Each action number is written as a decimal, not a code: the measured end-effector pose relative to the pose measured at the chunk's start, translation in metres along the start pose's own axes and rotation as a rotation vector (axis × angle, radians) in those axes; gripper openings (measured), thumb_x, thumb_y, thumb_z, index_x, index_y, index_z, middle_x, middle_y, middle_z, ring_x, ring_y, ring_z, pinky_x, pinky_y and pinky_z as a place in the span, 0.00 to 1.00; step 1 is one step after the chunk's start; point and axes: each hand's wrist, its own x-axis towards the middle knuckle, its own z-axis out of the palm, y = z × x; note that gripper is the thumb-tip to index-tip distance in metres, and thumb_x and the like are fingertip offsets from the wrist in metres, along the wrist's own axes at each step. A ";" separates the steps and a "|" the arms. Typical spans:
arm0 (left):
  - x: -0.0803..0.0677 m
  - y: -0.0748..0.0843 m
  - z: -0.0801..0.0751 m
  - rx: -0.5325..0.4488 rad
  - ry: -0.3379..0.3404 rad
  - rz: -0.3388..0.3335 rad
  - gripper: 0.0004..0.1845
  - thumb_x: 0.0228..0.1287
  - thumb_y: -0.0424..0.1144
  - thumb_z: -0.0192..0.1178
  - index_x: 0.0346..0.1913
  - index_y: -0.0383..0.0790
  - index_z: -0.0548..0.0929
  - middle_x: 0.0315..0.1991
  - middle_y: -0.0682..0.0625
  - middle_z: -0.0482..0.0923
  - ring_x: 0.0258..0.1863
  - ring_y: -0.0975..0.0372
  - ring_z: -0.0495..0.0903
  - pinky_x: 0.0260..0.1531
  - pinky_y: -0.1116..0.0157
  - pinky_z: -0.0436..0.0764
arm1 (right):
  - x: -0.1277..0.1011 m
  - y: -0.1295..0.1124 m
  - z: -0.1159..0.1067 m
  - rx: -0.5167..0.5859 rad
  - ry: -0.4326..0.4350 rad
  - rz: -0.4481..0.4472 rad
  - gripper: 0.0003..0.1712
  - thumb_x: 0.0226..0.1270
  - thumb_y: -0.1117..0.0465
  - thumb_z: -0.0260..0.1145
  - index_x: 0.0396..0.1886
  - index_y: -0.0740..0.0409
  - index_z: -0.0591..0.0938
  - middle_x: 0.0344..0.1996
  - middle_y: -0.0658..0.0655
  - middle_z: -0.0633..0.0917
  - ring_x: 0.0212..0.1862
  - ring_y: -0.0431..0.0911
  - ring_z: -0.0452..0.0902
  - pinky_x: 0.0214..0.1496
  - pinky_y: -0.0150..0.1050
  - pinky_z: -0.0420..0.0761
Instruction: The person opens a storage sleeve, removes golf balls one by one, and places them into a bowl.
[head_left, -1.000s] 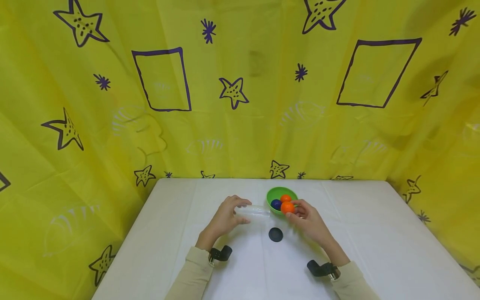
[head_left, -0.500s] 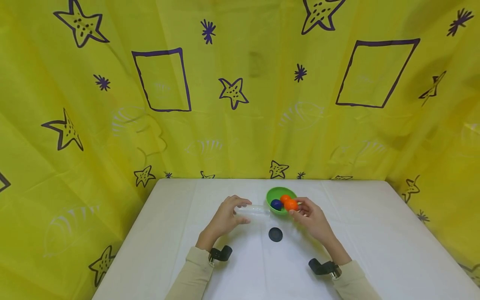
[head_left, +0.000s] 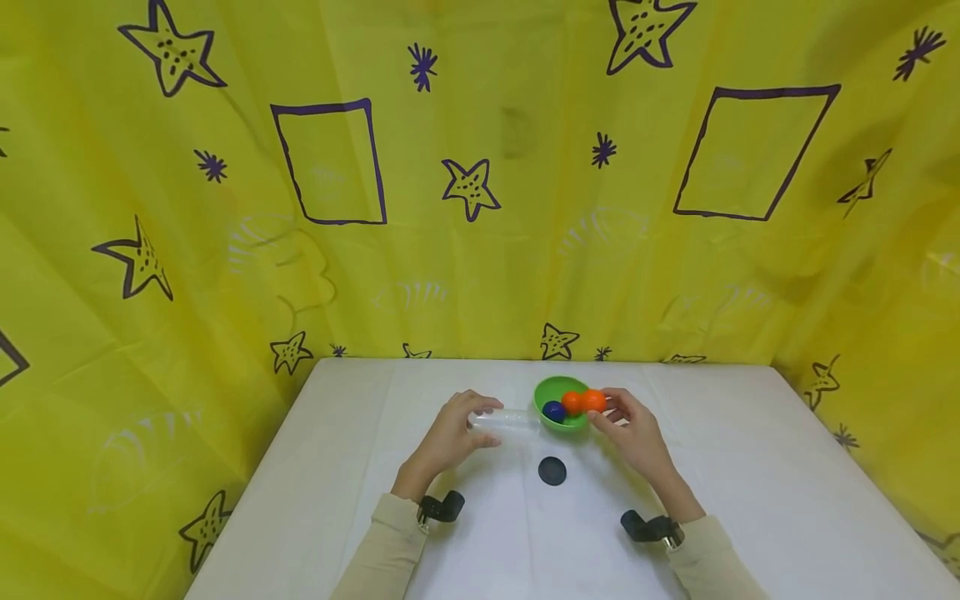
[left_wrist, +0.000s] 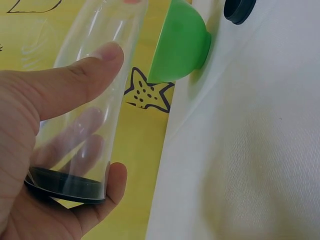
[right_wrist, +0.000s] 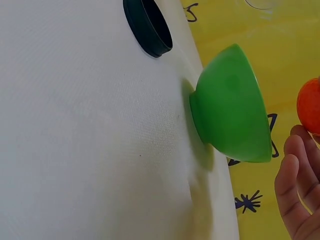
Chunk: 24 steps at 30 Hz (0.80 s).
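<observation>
My left hand (head_left: 453, 432) grips a clear plastic tube (head_left: 517, 423), which lies roughly level with its far end beside the green bowl (head_left: 553, 386). A black cap (left_wrist: 67, 185) closes the tube's near end in the left wrist view. Over the bowl's right rim, my right hand (head_left: 637, 440) pinches an orange ball (head_left: 595, 401) between thumb and fingertips. Inside the bowl are a dark blue ball (head_left: 553, 412) and a second orange ball (head_left: 572, 403). From the right wrist, the held ball (right_wrist: 310, 106) is cut off by the frame edge.
A round black lid (head_left: 552, 472) lies on the white-covered table (head_left: 480, 542), between my hands and nearer to me than the bowl. Yellow curtain (head_left: 517, 275) with drawn stars hangs behind the table's far edge and along both sides.
My right hand has moved right and slightly away from me with the orange ball, from over the bowl's front to its right rim. My left hand and the tube stay put.
</observation>
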 end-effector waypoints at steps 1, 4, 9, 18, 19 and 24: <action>0.000 0.000 0.000 -0.003 0.002 0.002 0.25 0.57 0.38 0.76 0.59 0.47 0.84 0.54 0.48 0.82 0.52 0.55 0.74 0.49 0.54 0.80 | 0.001 0.000 -0.001 -0.006 0.003 -0.001 0.26 0.71 0.51 0.69 0.63 0.56 0.77 0.49 0.61 0.84 0.45 0.50 0.76 0.39 0.33 0.79; 0.001 0.000 0.000 -0.006 0.007 0.004 0.25 0.56 0.37 0.77 0.58 0.47 0.85 0.53 0.49 0.82 0.52 0.55 0.74 0.49 0.53 0.80 | 0.003 0.001 -0.002 -0.017 0.010 -0.004 0.27 0.71 0.50 0.69 0.64 0.57 0.76 0.52 0.61 0.82 0.48 0.51 0.75 0.42 0.33 0.78; 0.001 -0.001 0.001 -0.014 0.007 0.007 0.25 0.56 0.36 0.77 0.59 0.45 0.84 0.53 0.48 0.82 0.51 0.54 0.75 0.49 0.53 0.80 | 0.009 0.002 -0.001 -0.033 0.021 -0.023 0.29 0.71 0.50 0.69 0.65 0.59 0.76 0.55 0.59 0.79 0.54 0.52 0.74 0.47 0.30 0.76; 0.000 0.000 0.001 -0.014 0.003 -0.001 0.25 0.57 0.37 0.76 0.59 0.47 0.84 0.53 0.48 0.82 0.52 0.52 0.75 0.49 0.55 0.79 | 0.018 0.006 0.006 -0.042 0.008 -0.018 0.28 0.71 0.51 0.70 0.63 0.61 0.78 0.56 0.63 0.75 0.59 0.55 0.69 0.51 0.32 0.75; 0.000 0.000 0.001 -0.017 0.002 -0.002 0.25 0.57 0.37 0.76 0.59 0.47 0.84 0.54 0.48 0.82 0.52 0.52 0.75 0.49 0.55 0.79 | 0.018 0.007 0.006 -0.046 0.005 -0.015 0.28 0.71 0.50 0.70 0.63 0.61 0.78 0.56 0.63 0.74 0.59 0.56 0.68 0.52 0.35 0.75; 0.000 0.001 0.002 -0.028 -0.008 -0.001 0.25 0.57 0.36 0.76 0.59 0.44 0.84 0.54 0.44 0.82 0.52 0.51 0.75 0.49 0.54 0.79 | 0.019 0.009 0.010 -0.059 -0.022 0.016 0.29 0.70 0.50 0.71 0.63 0.61 0.79 0.60 0.66 0.73 0.62 0.58 0.65 0.55 0.43 0.74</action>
